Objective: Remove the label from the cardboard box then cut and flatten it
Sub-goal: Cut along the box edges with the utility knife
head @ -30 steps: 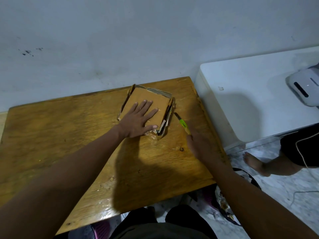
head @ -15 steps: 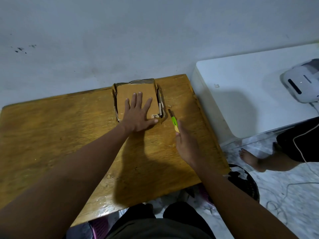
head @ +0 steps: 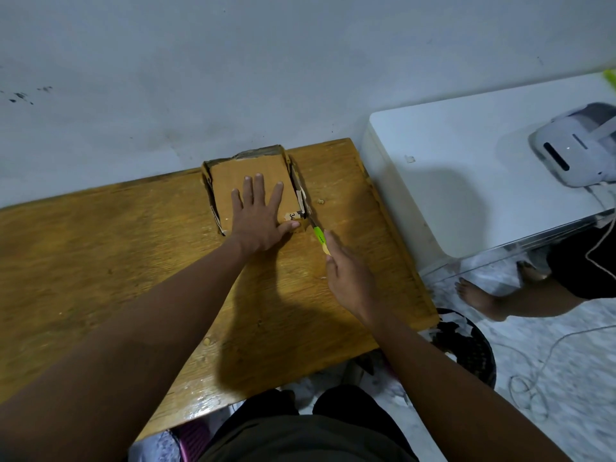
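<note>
A small brown cardboard box (head: pixel 248 170) lies squashed near the far edge of the wooden table (head: pixel 100 255). Its torn side flaps stick up on the left and right. My left hand (head: pixel 258 215) presses flat on top of the box, fingers spread. A scrap of white label with black print (head: pixel 291 215) shows at the box's near right corner, beside my thumb. My right hand (head: pixel 346 278) grips a green and yellow cutter (head: pixel 319 236), whose blade tip touches the box's right near corner.
A low white cabinet (head: pixel 450 181) stands right of the table with a white device (head: pixel 576 151) on it. A dark basket (head: pixel 466 345) sits on the floor by the table's near right corner. Another person's bare foot (head: pixel 476 295) and a cable lie on the floor.
The box has been turned and slid toward the table's far edge under my left hand. My right hand has brought the cutter forward until its blade reaches the box's right corner.
</note>
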